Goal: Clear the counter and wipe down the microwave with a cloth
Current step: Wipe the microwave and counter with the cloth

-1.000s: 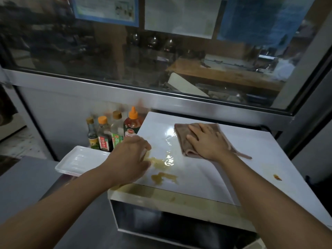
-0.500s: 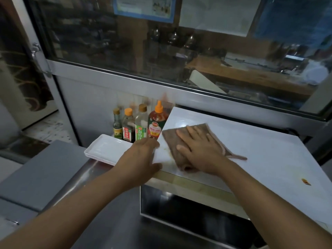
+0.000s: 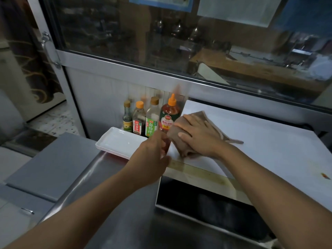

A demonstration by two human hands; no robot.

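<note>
A white microwave (image 3: 260, 150) with a dark door stands on the steel counter (image 3: 111, 203). A brown cloth (image 3: 177, 144) lies bunched at the front left corner of its top. My right hand (image 3: 199, 135) presses flat on the cloth, with the thumb wrapped over its left edge. My left hand (image 3: 152, 159) is cupped against the microwave's left side at that corner and holds nothing. A small orange stain (image 3: 323, 175) marks the top near the right edge. A yellowish strip runs along the front rim.
Several sauce bottles (image 3: 152, 119) stand against the wall left of the microwave, close to the cloth. In front of them lies a stack of white rectangular trays (image 3: 120, 142). A grey board (image 3: 50, 166) lies at the counter's left. A glass window runs behind.
My right hand slid the cloth from the middle of the top to its front left corner, and the yellow spill no longer shows. My left hand moved off the top to the side.
</note>
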